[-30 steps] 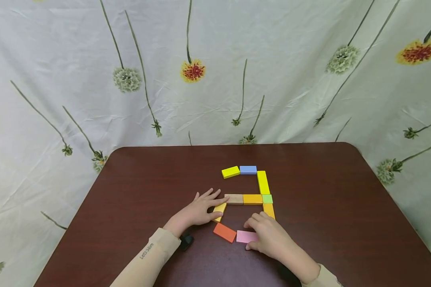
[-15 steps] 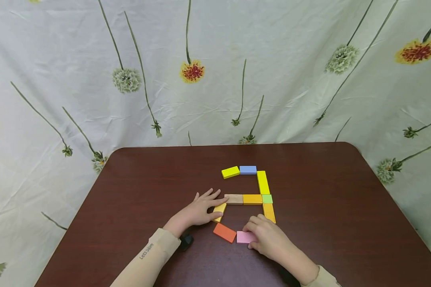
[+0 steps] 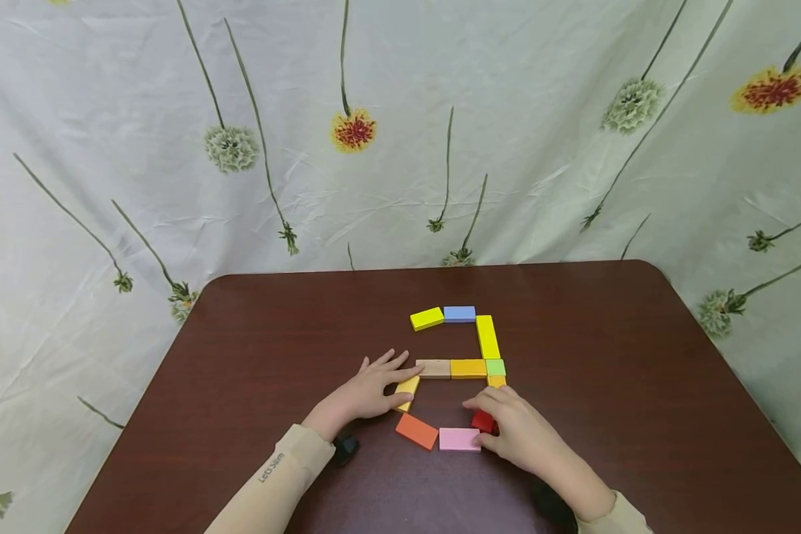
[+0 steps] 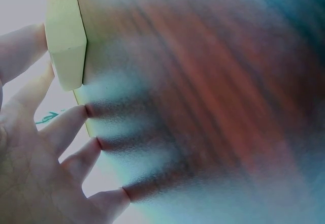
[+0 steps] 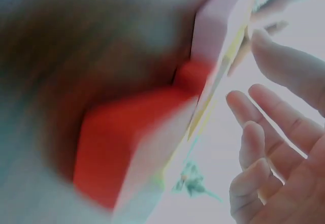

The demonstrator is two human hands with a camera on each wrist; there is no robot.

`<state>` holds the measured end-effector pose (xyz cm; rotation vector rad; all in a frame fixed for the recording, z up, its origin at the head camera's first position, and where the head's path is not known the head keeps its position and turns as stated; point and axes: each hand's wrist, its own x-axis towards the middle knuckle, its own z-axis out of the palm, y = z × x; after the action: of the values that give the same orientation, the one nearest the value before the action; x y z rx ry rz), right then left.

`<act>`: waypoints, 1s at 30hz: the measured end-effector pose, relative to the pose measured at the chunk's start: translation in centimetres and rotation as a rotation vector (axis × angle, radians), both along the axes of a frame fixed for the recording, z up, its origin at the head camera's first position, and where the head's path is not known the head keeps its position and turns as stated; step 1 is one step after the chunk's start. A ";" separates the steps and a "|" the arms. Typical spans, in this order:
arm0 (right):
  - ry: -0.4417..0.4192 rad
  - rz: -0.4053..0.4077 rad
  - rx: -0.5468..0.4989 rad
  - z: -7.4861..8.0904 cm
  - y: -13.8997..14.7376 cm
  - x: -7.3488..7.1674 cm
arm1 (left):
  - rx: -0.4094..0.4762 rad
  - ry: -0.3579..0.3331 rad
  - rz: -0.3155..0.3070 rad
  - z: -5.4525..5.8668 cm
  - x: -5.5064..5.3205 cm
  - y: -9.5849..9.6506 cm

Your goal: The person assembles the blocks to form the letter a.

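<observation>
My left hand (image 3: 367, 391) lies with spread, straight fingers over the pale yellow block (image 3: 409, 389). In the left wrist view its thumb and index finger touch that block (image 4: 66, 36), and the other fingertips rest on the table. My right hand (image 3: 515, 429) is over the right end of the row, beside the pink block (image 3: 458, 440) and partly covering red (image 3: 483, 420) next to it. The right wrist view has its loosely bent fingers (image 5: 292, 117) apart from the red block (image 5: 114, 148) and the pink one (image 5: 218, 21).
An orange-red block (image 3: 417, 432) lies left of the pink one. Behind run a wooden block (image 3: 434, 369), an orange-yellow block (image 3: 468, 368), a green block (image 3: 495, 367) and a long yellow block (image 3: 487, 337). Farther back are blue (image 3: 459, 314) and yellow (image 3: 426, 319) blocks on the brown table (image 3: 294, 326).
My right hand has let go of the pink block and shifted right, uncovering that block's right end. Red now shows beneath the hand. My left hand has stayed put.
</observation>
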<state>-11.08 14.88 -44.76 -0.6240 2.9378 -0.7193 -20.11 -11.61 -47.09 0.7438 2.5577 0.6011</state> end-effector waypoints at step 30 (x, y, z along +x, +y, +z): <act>-0.149 -0.314 0.009 -1.1 2.6 1.5 | 0.007 -0.007 0.001 0.1 0.1 -0.1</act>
<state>-9.62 17.48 -45.85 -0.0993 2.9252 -0.7384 -19.98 -11.67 -46.96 0.7414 2.5510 0.6127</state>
